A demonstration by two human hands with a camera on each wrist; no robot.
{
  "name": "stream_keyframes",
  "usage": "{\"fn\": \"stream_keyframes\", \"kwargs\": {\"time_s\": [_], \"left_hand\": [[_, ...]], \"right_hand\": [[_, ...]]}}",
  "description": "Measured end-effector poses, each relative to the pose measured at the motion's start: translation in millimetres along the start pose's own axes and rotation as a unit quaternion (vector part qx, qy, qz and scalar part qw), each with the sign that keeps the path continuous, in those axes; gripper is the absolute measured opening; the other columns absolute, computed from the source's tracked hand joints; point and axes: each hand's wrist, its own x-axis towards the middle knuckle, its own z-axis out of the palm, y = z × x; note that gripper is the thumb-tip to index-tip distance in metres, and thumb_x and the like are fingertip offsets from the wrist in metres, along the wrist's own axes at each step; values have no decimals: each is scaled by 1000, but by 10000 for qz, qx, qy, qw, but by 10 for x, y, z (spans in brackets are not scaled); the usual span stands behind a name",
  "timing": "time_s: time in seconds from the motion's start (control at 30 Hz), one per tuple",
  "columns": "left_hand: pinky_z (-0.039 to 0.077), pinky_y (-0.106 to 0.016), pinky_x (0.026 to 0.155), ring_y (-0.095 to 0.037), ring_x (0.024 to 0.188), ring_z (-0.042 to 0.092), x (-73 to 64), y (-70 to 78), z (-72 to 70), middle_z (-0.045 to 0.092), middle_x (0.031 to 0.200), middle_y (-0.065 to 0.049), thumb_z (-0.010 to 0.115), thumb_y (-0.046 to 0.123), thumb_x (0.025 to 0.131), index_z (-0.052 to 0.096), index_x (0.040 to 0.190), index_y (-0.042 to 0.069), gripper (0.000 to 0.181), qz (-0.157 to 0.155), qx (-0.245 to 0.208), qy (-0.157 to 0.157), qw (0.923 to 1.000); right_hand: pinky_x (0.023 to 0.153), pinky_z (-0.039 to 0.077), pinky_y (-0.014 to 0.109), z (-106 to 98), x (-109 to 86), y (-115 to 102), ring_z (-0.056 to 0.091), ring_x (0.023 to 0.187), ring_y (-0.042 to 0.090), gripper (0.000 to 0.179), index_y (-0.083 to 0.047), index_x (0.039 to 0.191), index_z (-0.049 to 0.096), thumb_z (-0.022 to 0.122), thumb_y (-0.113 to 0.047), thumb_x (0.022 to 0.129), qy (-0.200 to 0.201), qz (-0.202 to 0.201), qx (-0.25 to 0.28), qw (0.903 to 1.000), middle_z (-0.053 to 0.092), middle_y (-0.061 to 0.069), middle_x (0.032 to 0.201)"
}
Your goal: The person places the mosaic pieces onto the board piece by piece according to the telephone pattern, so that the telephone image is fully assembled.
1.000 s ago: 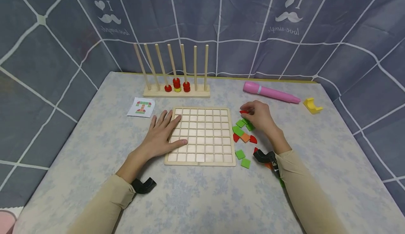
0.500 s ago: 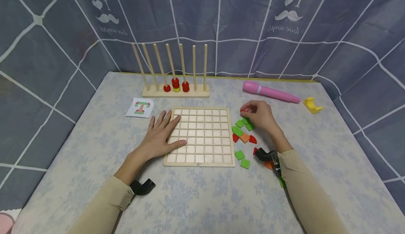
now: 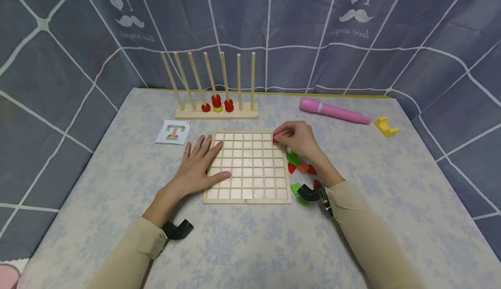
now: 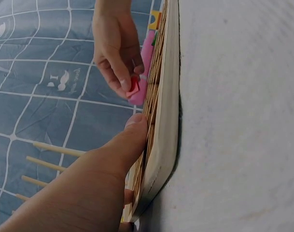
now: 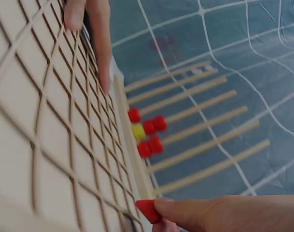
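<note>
Between thumb and fingers my right hand (image 3: 299,140) pinches a small red tile (image 5: 148,210) with a curved edge, over the far right corner of a wooden grid board (image 3: 248,171). In the left wrist view the red tile (image 4: 133,87) shows above the board's surface. My left hand (image 3: 197,167) lies with fingers spread on the board's left edge, its thumb and forefinger reaching over the squares. Beside the board's right edge lie loose tiles: green ones (image 3: 295,188), red ones (image 3: 292,167) and an orange one (image 3: 302,168), some hidden under my right hand and wrist.
A pattern card (image 3: 173,132) lies left of the board. Behind stands a wooden peg rack (image 3: 217,112) with red and yellow beads. A pink pen-shaped object (image 3: 334,111) and a yellow curved piece (image 3: 385,127) lie at the back right. Grey-blue curtains (image 3: 250,28) surround the table.
My right hand has picked up the red tile from the pile and carried it left to the board's far right corner. My left hand stays in place on the board.
</note>
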Motion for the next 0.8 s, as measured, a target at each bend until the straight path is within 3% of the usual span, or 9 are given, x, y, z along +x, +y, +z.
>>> {"fn": "stream_keyframes", "kwargs": {"time_s": [0.13,0.3,0.57,0.8], "left_hand": [[-8,-67,128,-42,164,0,7,0,3,9,177,-20,67,63,95,25,170,19,97,11,36,-28,10000],[-8,-67,128,-42,164,1,-2,3,-22,10,177,-20,69,61,95,26,170,19,96,14,-23,6,10000],[-9,-67,128,-41,164,0,6,12,-29,9,177,-19,68,62,95,25,170,20,96,-11,28,-64,10000],[-8,-67,128,-41,164,0,2,2,-20,9,177,-19,68,62,95,25,170,21,96,-38,59,-50,10000]], "right_hand": [[74,56,31,180,12,-37,73,83,23,9,-6,103,81,77,-12,97,33,-63,-31,10000,79,11,93],[76,57,34,295,-12,-70,74,79,22,6,-5,100,81,78,-9,95,274,-440,-300,9982,79,10,88],[72,58,36,330,-59,-112,72,78,21,5,-7,99,82,79,-9,95,275,-630,-655,9955,78,8,89],[77,61,40,293,-43,-108,73,84,25,10,-4,103,83,79,-7,95,127,-828,-773,9935,76,12,97]]}}
